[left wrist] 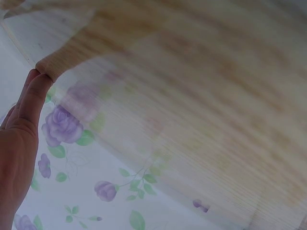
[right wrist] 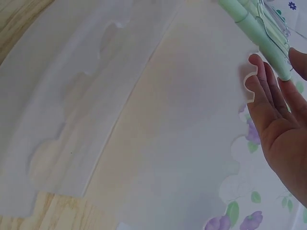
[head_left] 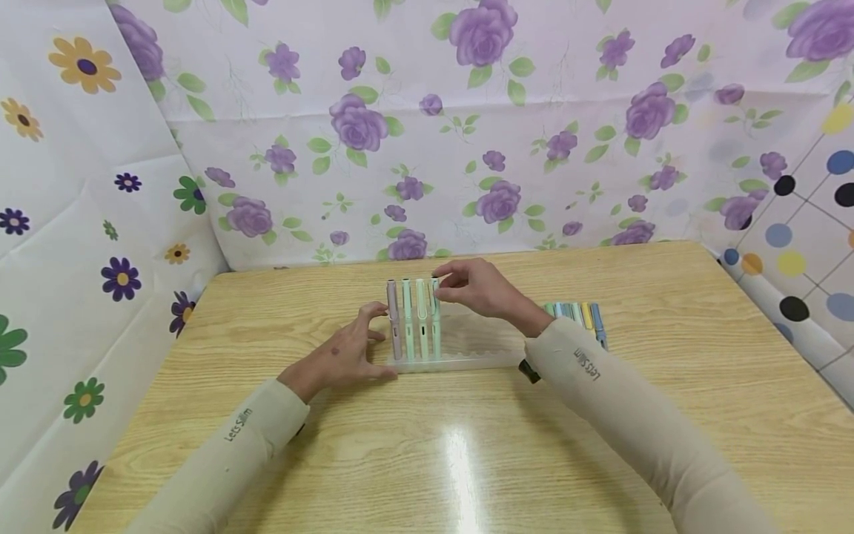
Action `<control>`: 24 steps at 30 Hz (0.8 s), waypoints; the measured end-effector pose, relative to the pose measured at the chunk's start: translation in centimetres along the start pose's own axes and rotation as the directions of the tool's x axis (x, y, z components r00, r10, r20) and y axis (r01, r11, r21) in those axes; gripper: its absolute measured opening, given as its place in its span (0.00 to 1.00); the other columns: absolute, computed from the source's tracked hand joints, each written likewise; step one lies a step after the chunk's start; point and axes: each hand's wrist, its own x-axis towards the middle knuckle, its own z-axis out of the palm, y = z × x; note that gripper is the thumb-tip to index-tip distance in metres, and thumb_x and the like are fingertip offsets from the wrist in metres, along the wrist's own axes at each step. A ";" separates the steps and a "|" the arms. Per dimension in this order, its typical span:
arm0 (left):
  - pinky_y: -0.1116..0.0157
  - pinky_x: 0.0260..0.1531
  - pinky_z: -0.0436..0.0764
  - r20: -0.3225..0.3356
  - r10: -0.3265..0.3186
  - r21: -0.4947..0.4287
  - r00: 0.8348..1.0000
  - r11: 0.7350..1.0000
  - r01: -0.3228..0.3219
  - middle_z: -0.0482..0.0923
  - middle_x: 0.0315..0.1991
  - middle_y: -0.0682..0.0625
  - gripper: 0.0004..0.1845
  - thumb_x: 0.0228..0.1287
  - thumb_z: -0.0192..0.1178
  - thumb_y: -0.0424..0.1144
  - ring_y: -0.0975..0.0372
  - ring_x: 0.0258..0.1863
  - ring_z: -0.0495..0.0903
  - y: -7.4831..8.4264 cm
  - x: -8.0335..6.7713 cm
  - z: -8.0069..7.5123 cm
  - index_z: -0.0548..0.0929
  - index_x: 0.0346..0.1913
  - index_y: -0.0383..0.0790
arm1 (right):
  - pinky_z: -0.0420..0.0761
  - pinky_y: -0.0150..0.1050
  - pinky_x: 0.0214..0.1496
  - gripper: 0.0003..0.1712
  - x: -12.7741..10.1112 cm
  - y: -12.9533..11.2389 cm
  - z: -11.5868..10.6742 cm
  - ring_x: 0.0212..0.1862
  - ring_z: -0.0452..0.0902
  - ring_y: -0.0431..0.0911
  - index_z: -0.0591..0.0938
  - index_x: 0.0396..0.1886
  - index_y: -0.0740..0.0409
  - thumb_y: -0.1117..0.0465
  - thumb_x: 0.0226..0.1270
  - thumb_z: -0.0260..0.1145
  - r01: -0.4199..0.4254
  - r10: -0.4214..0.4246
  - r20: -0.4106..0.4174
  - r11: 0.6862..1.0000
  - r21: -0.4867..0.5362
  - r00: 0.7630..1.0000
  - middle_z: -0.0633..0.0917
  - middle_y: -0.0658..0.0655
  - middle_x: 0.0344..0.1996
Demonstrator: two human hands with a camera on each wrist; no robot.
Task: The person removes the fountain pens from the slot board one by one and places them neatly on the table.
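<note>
A clear display stand with notched supports stands on the table, with several capped pens upright at its left end. They are a mauve pen, a mint pen, a pale yellow-green pen and a light green pen. My right hand pinches the light green pen near its cap top; its thumb and fingertips meet around that end in the right wrist view. My left hand holds the stand's left end, thumb at the base and fingers along the side. Its fingertips touch the clear panel in the left wrist view.
Several more pens, green, blue, yellow and dark blue, lie in a row right of the stand, partly hidden behind the right sleeve. A flowered cloth hangs behind the wooden table.
</note>
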 end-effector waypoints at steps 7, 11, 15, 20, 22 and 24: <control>0.44 0.60 0.73 0.001 0.000 -0.002 1.000 1.000 0.000 0.53 0.76 0.41 0.57 0.52 0.78 0.49 0.49 0.60 0.78 0.0 0.0 0.0 0.44 0.73 0.50 | 0.82 0.48 0.49 0.22 0.1 0.2 0.5 0.46 0.84 0.50 0.80 0.58 0.62 0.57 0.69 0.70 -0.020 0.020 -0.034 0.999 0.026 0.999 0.87 0.59 0.43; 0.44 0.60 0.73 0.001 0.000 0.004 1.000 1.000 0.000 0.53 0.76 0.41 0.57 0.53 0.78 0.50 0.49 0.60 0.78 0.0 0.0 0.0 0.44 0.73 0.50 | 0.81 0.46 0.47 0.20 0.1 0.2 0.7 0.45 0.84 0.50 0.80 0.56 0.62 0.58 0.69 0.70 -0.022 0.023 -0.044 0.999 0.028 0.999 0.87 0.58 0.42; 0.44 0.59 0.73 0.000 -0.003 0.012 1.000 1.000 0.003 0.53 0.76 0.41 0.57 0.53 0.77 0.50 0.50 0.60 0.78 0.1 -0.1 0.0 0.44 0.74 0.49 | 0.81 0.47 0.48 0.18 -0.1 -0.1 0.5 0.45 0.83 0.50 0.79 0.57 0.62 0.60 0.71 0.67 0.004 -0.004 -0.044 1.000 -0.001 0.999 0.87 0.59 0.43; 0.44 0.60 0.73 -0.003 -0.003 0.014 1.000 1.000 0.003 0.54 0.76 0.40 0.57 0.53 0.78 0.49 0.49 0.60 0.78 0.1 -0.1 0.0 0.45 0.73 0.50 | 0.81 0.48 0.50 0.17 -0.4 -0.4 -0.2 0.47 0.83 0.51 0.79 0.58 0.61 0.62 0.73 0.64 0.024 -0.026 -0.056 0.999 -0.033 0.998 0.86 0.61 0.45; 0.44 0.60 0.73 -0.004 -0.002 0.013 1.000 1.000 0.002 0.54 0.76 0.40 0.57 0.52 0.78 0.49 0.49 0.60 0.78 0.1 0.0 0.0 0.45 0.73 0.50 | 0.80 0.48 0.50 0.17 -0.6 -0.5 -0.6 0.47 0.83 0.51 0.79 0.59 0.61 0.62 0.73 0.63 0.019 -0.021 -0.065 0.999 -0.030 0.998 0.86 0.61 0.45; 0.44 0.60 0.72 -0.005 -0.001 0.011 1.000 1.000 0.001 0.54 0.76 0.40 0.57 0.52 0.78 0.49 0.49 0.60 0.78 0.0 0.0 0.0 0.45 0.73 0.50 | 0.80 0.48 0.50 0.18 -0.7 -0.7 -1.0 0.47 0.83 0.52 0.78 0.60 0.61 0.62 0.74 0.63 0.012 -0.013 -0.073 1.000 -0.018 0.997 0.86 0.61 0.45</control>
